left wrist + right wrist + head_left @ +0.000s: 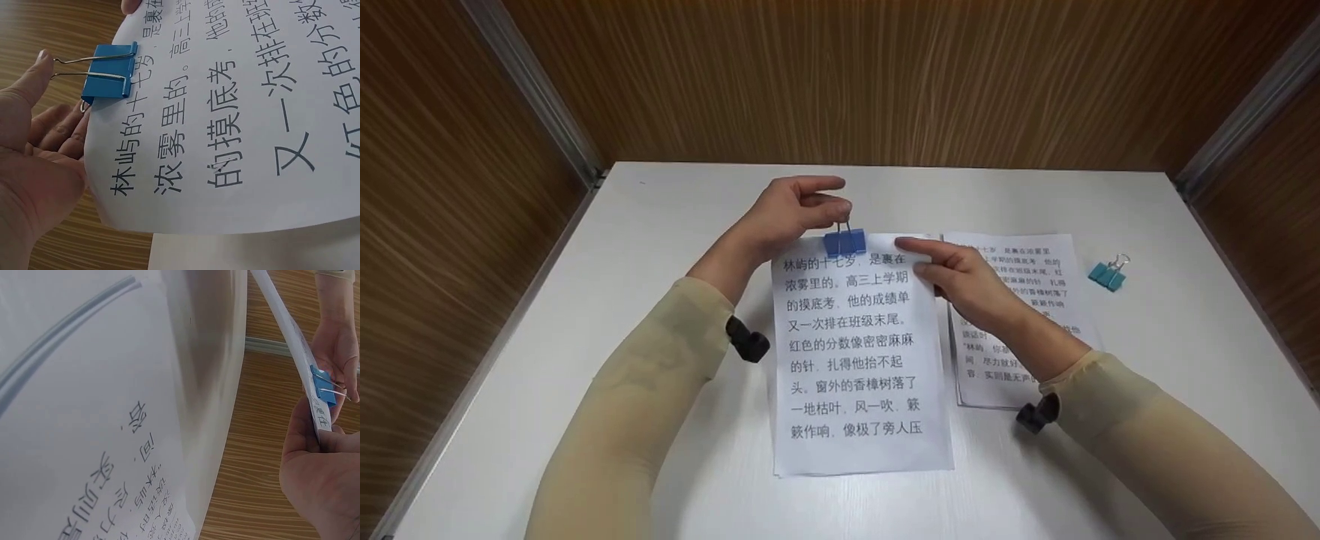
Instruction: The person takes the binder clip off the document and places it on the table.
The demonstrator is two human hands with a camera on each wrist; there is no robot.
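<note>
A blue binder clip (845, 242) sits on the top edge of a raised stack of printed paper sheets (851, 360). My left hand (787, 214) holds the clip by its wire handles. In the left wrist view the thumb is at the front handle's end, with the other fingers behind the sheets; their exact contact is hidden. My right hand (971, 281) pinches the stack near its upper right corner. The right wrist view shows the sheets edge-on between my right thumb and fingers, close to the clip (323, 385).
A second stack of printed sheets (1012, 394) lies on the white table (690, 195) to the right, partly under my right forearm. Farther right rests a teal binder clip (1108, 276). Wood-patterned panels (870, 82) stand at the back and sides.
</note>
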